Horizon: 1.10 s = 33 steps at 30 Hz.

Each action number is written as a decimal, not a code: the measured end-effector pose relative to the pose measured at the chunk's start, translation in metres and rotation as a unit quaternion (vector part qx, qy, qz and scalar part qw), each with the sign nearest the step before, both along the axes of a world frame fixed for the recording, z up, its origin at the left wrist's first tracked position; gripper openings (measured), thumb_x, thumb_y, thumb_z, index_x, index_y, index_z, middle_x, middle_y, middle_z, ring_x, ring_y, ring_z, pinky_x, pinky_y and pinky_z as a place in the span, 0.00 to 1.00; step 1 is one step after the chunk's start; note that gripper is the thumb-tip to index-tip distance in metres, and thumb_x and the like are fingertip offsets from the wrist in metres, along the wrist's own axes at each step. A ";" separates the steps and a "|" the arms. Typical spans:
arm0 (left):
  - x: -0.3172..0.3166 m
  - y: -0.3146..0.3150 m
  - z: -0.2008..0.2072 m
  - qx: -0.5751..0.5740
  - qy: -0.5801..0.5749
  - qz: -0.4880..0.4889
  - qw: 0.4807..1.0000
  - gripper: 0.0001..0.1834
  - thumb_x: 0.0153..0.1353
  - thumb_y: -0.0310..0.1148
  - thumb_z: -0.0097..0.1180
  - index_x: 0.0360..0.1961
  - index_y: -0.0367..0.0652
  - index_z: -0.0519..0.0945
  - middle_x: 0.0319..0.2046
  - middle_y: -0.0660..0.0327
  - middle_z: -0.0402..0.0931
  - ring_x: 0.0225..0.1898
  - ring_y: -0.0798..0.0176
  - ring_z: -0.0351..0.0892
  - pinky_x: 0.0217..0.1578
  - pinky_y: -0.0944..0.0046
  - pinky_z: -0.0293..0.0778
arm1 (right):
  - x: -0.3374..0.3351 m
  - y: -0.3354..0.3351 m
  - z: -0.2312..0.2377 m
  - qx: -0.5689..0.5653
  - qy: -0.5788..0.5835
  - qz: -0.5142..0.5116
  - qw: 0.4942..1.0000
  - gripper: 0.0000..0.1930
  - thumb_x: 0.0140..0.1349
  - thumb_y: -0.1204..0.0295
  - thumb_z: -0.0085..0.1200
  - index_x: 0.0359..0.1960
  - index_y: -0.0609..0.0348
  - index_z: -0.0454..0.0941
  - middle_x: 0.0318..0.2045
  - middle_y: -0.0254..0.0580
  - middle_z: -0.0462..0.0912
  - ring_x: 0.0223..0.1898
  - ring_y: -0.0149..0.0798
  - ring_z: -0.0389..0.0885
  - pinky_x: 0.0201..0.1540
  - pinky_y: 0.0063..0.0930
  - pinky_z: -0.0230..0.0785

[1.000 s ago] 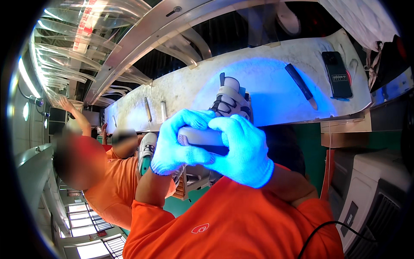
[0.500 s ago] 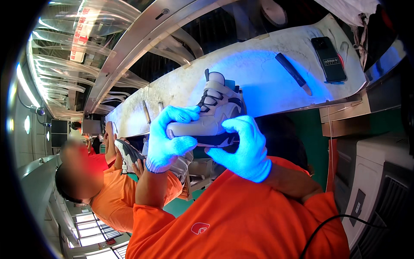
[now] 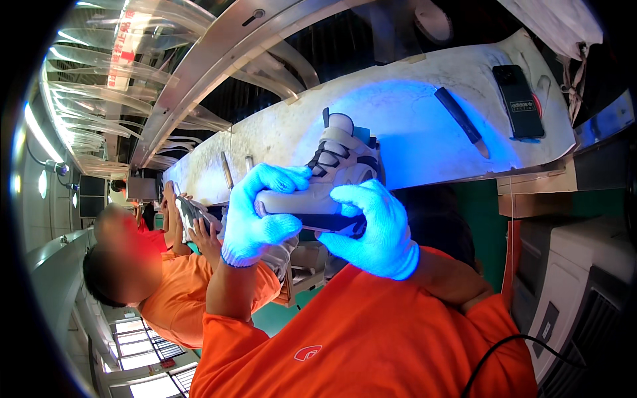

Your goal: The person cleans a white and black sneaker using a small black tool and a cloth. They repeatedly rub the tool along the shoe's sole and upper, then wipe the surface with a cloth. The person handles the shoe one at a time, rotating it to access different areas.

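Observation:
A grey sneaker [image 3: 312,201] with black laces and a dark sole is held between my two gloved hands at the near edge of the bench, under blue light. Its toe points left and its collar stands up toward the bench. Around the toe curl the fingers of my left hand [image 3: 255,212], with the thumb low by the sole. My right hand [image 3: 377,229] grips the side, fingers on the upper and thumb beneath near the sole. Both gloves are white knit, glowing blue. The far side of the sneaker is hidden.
On the pale bench [image 3: 411,132] lie a dark-handled tool [image 3: 462,123], a black phone [image 3: 518,101] and a slim tool [image 3: 227,170]. At left a co-worker in orange [image 3: 179,278] holds another shoe [image 3: 192,215]. A grey machine [image 3: 564,265] stands at right.
My right hand has slid slightly left along the sneaker's side. The bench items appear shifted a little right in view. The co-worker's shoe has turned and moved.

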<state>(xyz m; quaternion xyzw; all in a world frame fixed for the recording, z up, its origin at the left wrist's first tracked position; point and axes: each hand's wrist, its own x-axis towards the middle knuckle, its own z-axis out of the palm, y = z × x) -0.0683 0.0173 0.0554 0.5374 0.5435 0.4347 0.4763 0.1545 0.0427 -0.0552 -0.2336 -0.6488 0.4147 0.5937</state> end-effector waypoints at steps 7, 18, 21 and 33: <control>-0.012 0.007 -0.006 0.003 -0.022 -0.015 1.000 0.28 0.46 0.35 0.85 0.45 0.40 0.82 0.50 0.52 0.87 0.65 0.45 0.84 0.74 0.39 0.72 | -0.009 0.010 -0.006 0.025 -0.013 -0.005 1.000 0.37 0.50 0.68 0.86 0.62 0.57 0.79 0.44 0.44 0.84 0.38 0.45 0.87 0.39 0.41 0.82; -0.003 0.042 0.045 -0.031 0.289 -0.089 0.953 0.35 0.43 0.39 0.94 0.47 0.38 0.85 0.51 0.54 0.88 0.53 0.61 0.88 0.57 0.58 0.84 | -0.023 0.037 0.010 -0.036 -0.055 0.037 0.997 0.39 0.47 0.69 0.88 0.62 0.59 0.80 0.52 0.52 0.85 0.48 0.50 0.91 0.49 0.44 0.88; 0.004 0.046 0.045 -0.026 0.317 -0.079 0.945 0.35 0.41 0.39 0.95 0.45 0.38 0.85 0.50 0.55 0.89 0.50 0.62 0.89 0.54 0.59 0.85 | -0.022 0.040 0.011 -0.030 -0.032 0.019 0.999 0.40 0.47 0.68 0.88 0.63 0.59 0.80 0.52 0.51 0.84 0.48 0.48 0.91 0.50 0.42 0.88; 0.029 0.058 0.055 0.001 0.382 -0.120 0.916 0.35 0.40 0.42 0.96 0.41 0.39 0.83 0.48 0.53 0.90 0.48 0.62 0.91 0.51 0.60 0.86 | -0.001 0.002 -0.013 -0.144 0.081 0.035 0.986 0.36 0.54 0.70 0.85 0.63 0.58 0.79 0.48 0.50 0.83 0.44 0.48 0.90 0.42 0.38 0.86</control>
